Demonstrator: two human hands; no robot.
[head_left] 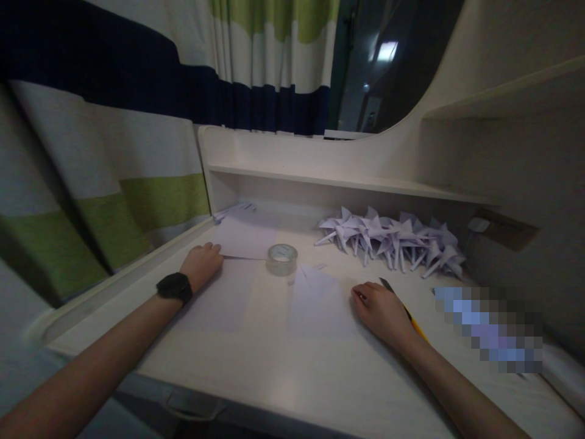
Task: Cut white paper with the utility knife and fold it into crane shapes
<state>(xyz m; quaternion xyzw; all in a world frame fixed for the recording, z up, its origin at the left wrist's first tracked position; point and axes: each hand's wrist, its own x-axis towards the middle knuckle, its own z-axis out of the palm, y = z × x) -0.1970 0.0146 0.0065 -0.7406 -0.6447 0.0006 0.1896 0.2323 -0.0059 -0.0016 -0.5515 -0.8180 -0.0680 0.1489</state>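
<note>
I see my left hand [203,263] resting, fingers curled, on the paper [244,239] left of the tape [282,259]. Right hand [381,311] lies flat, ungripped, on a sheet [320,299] right of tape, w/ a cutter [404,311] partly under it.

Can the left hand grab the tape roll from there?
Probably yes: the left hand rests on a paper sheet beside the tape roll, with nothing between them.

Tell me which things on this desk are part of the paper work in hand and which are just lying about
In hand: left hand on paper sheet; right hand beside folded sheet; tape roll; yellow-handled tool; finished paper pinwheels.
Lying about: curtain; shelf; black wristwatch.
</note>
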